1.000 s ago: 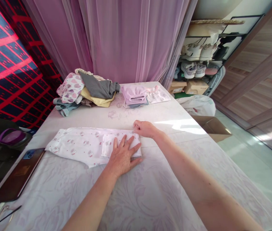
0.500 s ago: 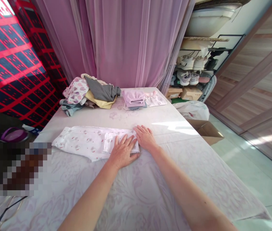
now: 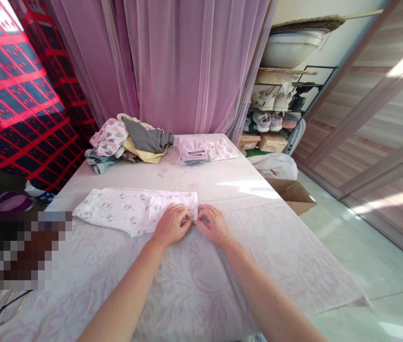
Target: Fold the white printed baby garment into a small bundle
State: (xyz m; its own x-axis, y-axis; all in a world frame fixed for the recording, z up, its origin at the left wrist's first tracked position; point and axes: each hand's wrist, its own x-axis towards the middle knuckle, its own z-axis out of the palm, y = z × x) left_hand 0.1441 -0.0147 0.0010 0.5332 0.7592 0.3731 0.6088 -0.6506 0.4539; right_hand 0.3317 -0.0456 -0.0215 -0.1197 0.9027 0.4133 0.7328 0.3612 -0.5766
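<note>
White pants [image 3: 116, 209] with a small cartoon print lie lengthwise across the table [image 3: 173, 294], their right end folded back over themselves. My left hand [image 3: 174, 222] rests on the folded part, its fingers curled and pinching the fabric near the right edge. Close beside it, my right hand [image 3: 214, 224] pinches the pants at their near right corner, thumb and fingertips together. The fingertips of both hands almost meet. Part of the folded end is hidden under my left hand.
A loose heap of clothes [image 3: 144, 142] sits at the far left of the table, beside a folded lilac garment [image 3: 192, 148] and a folded printed one [image 3: 223, 149]. Right of the table are a cardboard box [image 3: 299, 195] and a shoe rack [image 3: 276, 111]. A purple curtain [image 3: 187, 66] hangs behind.
Both hands have gone from lying flat with fingers stretched to pinching the right end of the pants. My right hand has come nearer along that edge. The view has shifted slightly right.
</note>
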